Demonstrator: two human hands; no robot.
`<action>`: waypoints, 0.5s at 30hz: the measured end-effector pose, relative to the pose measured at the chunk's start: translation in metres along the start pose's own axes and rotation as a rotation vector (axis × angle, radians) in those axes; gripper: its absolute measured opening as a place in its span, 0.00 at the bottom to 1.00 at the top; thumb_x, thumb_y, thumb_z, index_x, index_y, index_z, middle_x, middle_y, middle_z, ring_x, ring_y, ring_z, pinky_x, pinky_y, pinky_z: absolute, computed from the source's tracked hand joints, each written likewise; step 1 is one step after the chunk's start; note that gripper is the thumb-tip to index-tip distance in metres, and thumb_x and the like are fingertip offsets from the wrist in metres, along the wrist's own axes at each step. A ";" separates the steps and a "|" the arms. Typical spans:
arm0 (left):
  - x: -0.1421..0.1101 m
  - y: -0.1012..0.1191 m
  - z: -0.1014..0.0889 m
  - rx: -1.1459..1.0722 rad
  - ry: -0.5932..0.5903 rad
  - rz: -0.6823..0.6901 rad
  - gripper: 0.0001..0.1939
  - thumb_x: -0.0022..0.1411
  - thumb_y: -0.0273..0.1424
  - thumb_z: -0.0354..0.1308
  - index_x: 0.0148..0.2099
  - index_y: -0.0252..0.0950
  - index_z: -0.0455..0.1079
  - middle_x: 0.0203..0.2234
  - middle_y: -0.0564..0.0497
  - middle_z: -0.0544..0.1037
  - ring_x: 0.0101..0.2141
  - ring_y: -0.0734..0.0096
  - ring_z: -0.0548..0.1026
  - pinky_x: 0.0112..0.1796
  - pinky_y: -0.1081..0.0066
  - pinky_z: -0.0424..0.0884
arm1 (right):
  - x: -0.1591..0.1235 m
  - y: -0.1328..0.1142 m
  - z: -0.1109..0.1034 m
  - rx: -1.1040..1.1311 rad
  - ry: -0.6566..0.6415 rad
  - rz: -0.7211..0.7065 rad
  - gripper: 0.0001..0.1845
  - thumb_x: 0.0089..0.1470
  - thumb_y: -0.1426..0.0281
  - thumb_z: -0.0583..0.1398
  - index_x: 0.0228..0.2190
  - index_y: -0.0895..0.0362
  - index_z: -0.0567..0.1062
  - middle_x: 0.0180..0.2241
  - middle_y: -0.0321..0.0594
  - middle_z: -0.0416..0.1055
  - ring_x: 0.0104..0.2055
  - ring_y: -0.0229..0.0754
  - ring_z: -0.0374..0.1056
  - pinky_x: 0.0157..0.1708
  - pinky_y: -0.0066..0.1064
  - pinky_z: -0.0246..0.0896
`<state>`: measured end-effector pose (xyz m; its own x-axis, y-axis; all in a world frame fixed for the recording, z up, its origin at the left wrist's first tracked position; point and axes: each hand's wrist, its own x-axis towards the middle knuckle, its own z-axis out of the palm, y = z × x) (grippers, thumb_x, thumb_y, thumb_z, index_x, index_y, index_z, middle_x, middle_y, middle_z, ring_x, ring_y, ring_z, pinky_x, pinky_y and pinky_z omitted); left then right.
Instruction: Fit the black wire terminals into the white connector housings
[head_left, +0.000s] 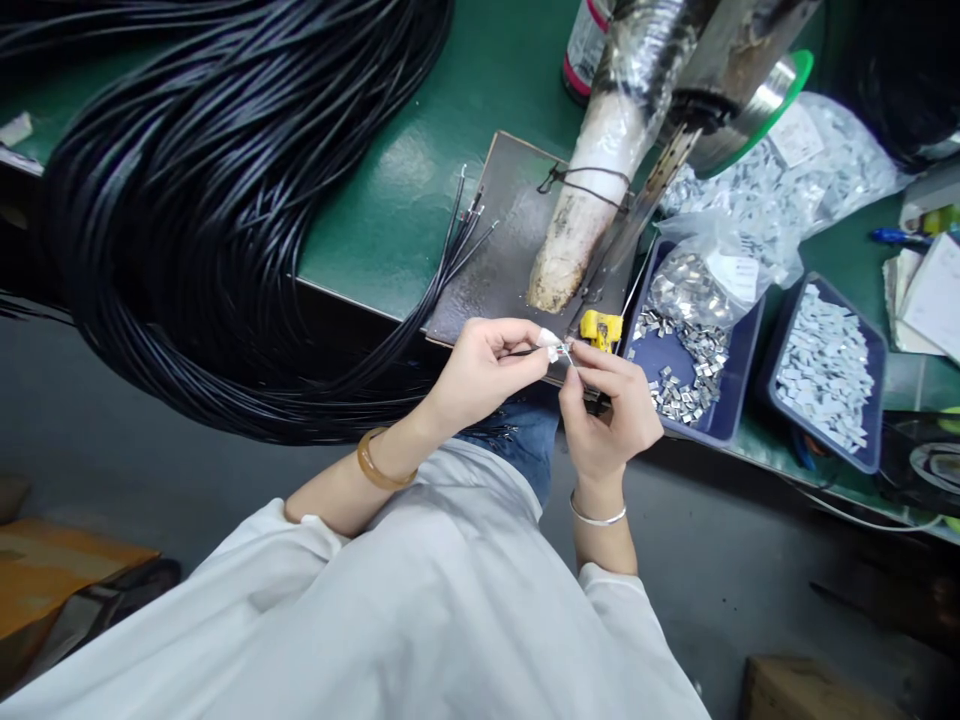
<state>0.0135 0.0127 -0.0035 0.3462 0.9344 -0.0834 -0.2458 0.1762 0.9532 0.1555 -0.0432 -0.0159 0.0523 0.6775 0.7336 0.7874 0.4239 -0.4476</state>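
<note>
Cable (520,352) held between both hands, near the tabletop (375,240) edge.
Left hand (484,372): fingertips pinched on the cable; right hand (613,408): fingers curled, thumb and forefinger closed at its thin end. Yellow block (601,328) beside the right fingers; wrapped pipe (589,190) overhangs the board (472,285). Blue tray (731,400): metal pieces, plastic bag (694,285). Second tray (876,405): pale pieces (825,370).

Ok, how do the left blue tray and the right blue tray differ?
The left tray holds shiny metal pieces; the right tray holds pale pieces. The left tray also has a clear plastic bag in it; the right tray has none. The left tray shows some bare floor; the right tray's is covered. Both have raised rims.
</note>
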 end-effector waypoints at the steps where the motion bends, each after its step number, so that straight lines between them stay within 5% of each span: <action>1: 0.001 0.000 0.000 0.009 0.011 0.004 0.04 0.52 0.28 0.65 0.29 0.31 0.77 0.24 0.52 0.78 0.26 0.78 0.72 0.29 0.77 0.68 | 0.000 0.001 0.001 -0.024 0.006 -0.017 0.09 0.56 0.77 0.63 0.38 0.52 0.74 0.42 0.37 0.81 0.43 0.40 0.78 0.43 0.34 0.76; 15: 0.003 0.006 0.001 0.161 0.051 0.086 0.04 0.54 0.28 0.63 0.31 0.31 0.76 0.17 0.58 0.61 0.19 0.84 0.52 0.20 0.77 0.47 | 0.007 0.001 0.004 0.024 0.032 0.016 0.11 0.54 0.78 0.64 0.38 0.52 0.74 0.43 0.39 0.79 0.44 0.42 0.77 0.41 0.36 0.78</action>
<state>0.0143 0.0161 0.0027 0.2833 0.9590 -0.0104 -0.1225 0.0470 0.9914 0.1546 -0.0356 -0.0133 0.0847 0.6652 0.7418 0.7712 0.4277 -0.4715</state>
